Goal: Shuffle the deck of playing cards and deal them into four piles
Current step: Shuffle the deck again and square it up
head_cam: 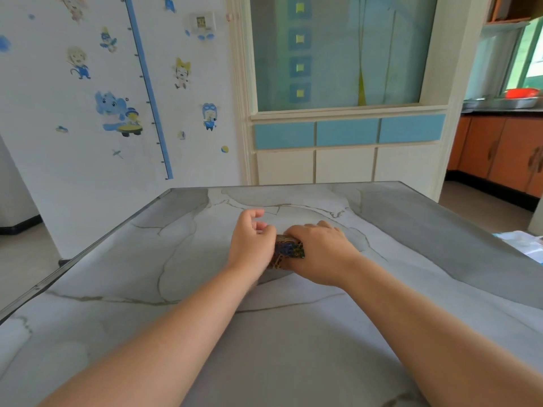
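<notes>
Hands (252,248) (318,254) clasp a patterned card deck (286,250) mid-table (147,289), marble edges well clear all around.

The person's two forearms are bare, with no sleeves in view. The left hand (252,245) and right hand (318,251) wear no gloves, rings, watch or bracelets.

both hands (289,251) on deck (287,251), marble table (147,274)

patterned deck (286,250) on table, between hands.
</notes>
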{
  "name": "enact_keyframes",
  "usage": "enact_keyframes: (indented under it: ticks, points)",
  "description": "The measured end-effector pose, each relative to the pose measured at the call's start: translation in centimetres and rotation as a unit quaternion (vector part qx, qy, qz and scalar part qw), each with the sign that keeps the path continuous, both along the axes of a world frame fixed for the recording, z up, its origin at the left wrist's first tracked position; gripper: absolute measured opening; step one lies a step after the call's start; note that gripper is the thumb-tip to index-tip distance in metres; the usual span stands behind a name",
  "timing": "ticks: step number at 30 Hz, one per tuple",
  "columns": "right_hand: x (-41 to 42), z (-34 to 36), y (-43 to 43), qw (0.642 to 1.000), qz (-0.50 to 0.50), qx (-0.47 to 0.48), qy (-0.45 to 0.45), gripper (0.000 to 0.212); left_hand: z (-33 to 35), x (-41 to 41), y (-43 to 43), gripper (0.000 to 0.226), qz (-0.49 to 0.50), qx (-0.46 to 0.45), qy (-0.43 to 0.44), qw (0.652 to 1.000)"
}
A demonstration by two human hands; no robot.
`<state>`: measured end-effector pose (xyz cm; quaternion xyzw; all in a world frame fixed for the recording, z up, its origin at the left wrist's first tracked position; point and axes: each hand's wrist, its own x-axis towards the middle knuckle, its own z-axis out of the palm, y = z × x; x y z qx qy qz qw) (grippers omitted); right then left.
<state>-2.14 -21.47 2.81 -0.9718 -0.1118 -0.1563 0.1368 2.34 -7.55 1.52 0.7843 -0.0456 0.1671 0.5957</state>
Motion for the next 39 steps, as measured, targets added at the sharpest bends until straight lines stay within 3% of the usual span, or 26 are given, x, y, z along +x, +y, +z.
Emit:
enact_keyframes:
  ticks: [3, 6, 8, 9, 11, 12, 13, 15, 17, 21, 22, 24, 27, 29, 37, 39]
  points:
    - [0.1, 0.0, 0.3, 0.996, 0.038, 0.063, 0.040, 0.049, -0.3, 0.0, -0.5, 0.021, -0.080, -0.061, 0.069, 0.992]
    - [0.1, 0.1, -0.1, 0.988, 0.074, 0.127, 0.058, 0.024, 0.0, -0.3, -0.5, 0.013, -0.117, -0.083, 0.073, 0.987]
    - [0.1, 0.0, -0.5, 0.955, 0.044, 0.276, 0.097, 0.016, 0.5, -0.1, 0.3, 0.019, -0.158, -0.169, 0.098, 0.968]
    - [0.1, 0.0, -0.6, 0.905, 0.037, 0.404, 0.126, 0.012, 0.7, 0.0, 0.7, 0.030, -0.199, -0.217, 0.110, 0.949]
    - [0.0, 0.5, -0.5, 0.752, 0.041, 0.633, 0.177, 0.009, 0.8, -0.4, 0.9, 0.047, -0.277, -0.245, 0.094, 0.924]
    - [-0.2, 0.7, -0.4, 0.680, 0.053, 0.702, 0.205, 0.012, 0.7, -0.8, 0.6, 0.051, -0.302, -0.232, 0.069, 0.922]
    - [-0.4, 0.9, -0.1, 0.631, 0.071, 0.736, 0.235, 0.016, 0.6, -1.2, 0.2, 0.056, -0.314, -0.213, 0.045, 0.924]
    - [-0.8, 1.2, 0.3, 0.595, 0.129, 0.736, 0.295, 0.029, 0.7, -1.9, -0.8, 0.073, -0.310, -0.188, 0.023, 0.932]
    - [-1.0, 1.3, 0.5, 0.609, 0.176, 0.693, 0.344, 0.035, 0.7, -1.9, -1.3, 0.080, -0.284, -0.182, 0.028, 0.941]
    - [-1.0, 1.4, 0.6, 0.738, 0.074, 0.583, 0.333, 0.050, 0.4, -1.0, -0.8, 0.085, -0.185, -0.241, 0.013, 0.953]
    - [-1.0, 1.2, 0.6, 0.748, 0.047, 0.584, 0.311, 0.048, 0.4, -0.8, -0.4, 0.086, -0.160, -0.264, 0.015, 0.951]
    - [-0.9, 0.6, 0.7, 0.739, 0.051, 0.610, 0.282, 0.050, 0.5, -0.4, 0.4, 0.078, -0.129, -0.287, 0.023, 0.949]
    - [-1.0, 0.1, 1.1, 0.737, 0.100, 0.611, 0.272, 0.076, 0.3, -0.4, 0.9, 0.045, -0.133, -0.292, 0.025, 0.947]
    - [-1.1, 0.1, 1.2, 0.730, 0.104, 0.621, 0.266, 0.080, 0.3, -0.6, 0.7, 0.032, -0.124, -0.285, 0.023, 0.950]
    - [-1.1, 0.3, 1.7, 0.736, 0.101, 0.616, 0.263, 0.069, 0.9, -0.8, 1.0, 0.029, -0.136, -0.310, 0.068, 0.938]
    - [-0.9, 0.4, 1.5, 0.743, 0.098, 0.604, 0.271, 0.074, 1.3, -0.3, 1.3, 0.035, -0.087, -0.335, 0.054, 0.937]
